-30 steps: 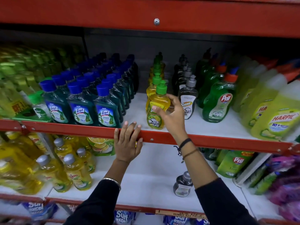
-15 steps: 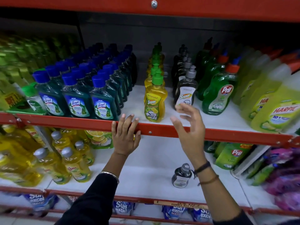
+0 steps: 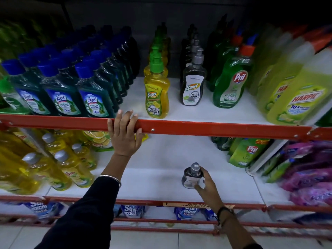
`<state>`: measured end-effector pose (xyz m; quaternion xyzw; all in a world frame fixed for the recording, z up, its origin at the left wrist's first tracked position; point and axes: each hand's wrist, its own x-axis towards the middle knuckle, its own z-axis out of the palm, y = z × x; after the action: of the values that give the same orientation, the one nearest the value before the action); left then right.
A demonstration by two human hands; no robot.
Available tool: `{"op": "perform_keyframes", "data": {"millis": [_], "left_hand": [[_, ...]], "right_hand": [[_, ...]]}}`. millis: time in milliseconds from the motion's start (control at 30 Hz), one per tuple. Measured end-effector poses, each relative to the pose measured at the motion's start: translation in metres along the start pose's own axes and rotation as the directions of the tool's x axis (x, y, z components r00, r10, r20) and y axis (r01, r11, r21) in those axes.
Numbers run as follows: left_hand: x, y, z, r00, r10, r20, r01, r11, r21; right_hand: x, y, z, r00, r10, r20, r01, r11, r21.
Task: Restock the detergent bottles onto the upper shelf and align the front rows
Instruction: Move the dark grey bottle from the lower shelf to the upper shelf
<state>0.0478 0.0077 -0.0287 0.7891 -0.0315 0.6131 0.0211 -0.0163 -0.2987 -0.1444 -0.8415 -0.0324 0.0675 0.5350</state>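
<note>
Dark grey, silver-capped, the bottle stands lower centre; our right hand clasps it, our left hand lies flat on the rail.

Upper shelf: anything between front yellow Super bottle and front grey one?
Nothing: head view shows bare white upper shelf between the yellow Super bottle and the grey Super bottle.

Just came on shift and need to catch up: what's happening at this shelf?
A person is restocking dish detergent. Their right hand grips a small grey bottle on the lower shelf. Their left hand rests on the upper shelf's red rail. Up there stand a matching grey row and a yellow row.
</note>
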Motion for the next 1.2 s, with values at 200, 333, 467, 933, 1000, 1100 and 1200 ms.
{"op": "perform_keyframes", "data": {"millis": [200,333,467,933,1000,1100,1200], "left_hand": [[-0.001,-0.001,0.002,1.0,-0.003,-0.014,0.003,1.0,0.007],[0.001,0.0,0.001,1.0,-0.006,-0.006,0.006,1.0,0.019],[0.001,0.001,-0.001,1.0,-0.007,0.01,0.006,1.0,0.016],[0.005,0.005,-0.009,0.996,-0.029,0.083,0.024,0.998,0.056],[0.005,0.005,-0.009,0.995,-0.035,0.088,0.029,0.998,0.061],[0.005,0.004,-0.008,0.995,-0.027,0.091,0.021,0.998,0.067],[0.005,0.003,-0.007,0.996,-0.019,0.087,0.013,0.998,0.063]], "right_hand": [[0.005,-0.007,-0.004,0.999,-0.039,0.011,0.039,0.999,0.037],[0.005,-0.011,-0.007,0.998,-0.069,0.004,0.069,0.997,0.034],[0.001,-0.041,-0.018,0.988,-0.152,-0.032,0.154,0.985,0.076],[-0.001,-0.234,-0.084,0.739,-0.469,-0.483,0.651,0.681,0.335],[0.008,-0.246,-0.084,0.708,-0.461,-0.536,0.673,0.67,0.313],[0.028,-0.253,-0.082,0.703,-0.445,-0.554,0.662,0.694,0.284],[0.048,-0.252,-0.079,0.734,-0.427,-0.528,0.625,0.729,0.279]]}}
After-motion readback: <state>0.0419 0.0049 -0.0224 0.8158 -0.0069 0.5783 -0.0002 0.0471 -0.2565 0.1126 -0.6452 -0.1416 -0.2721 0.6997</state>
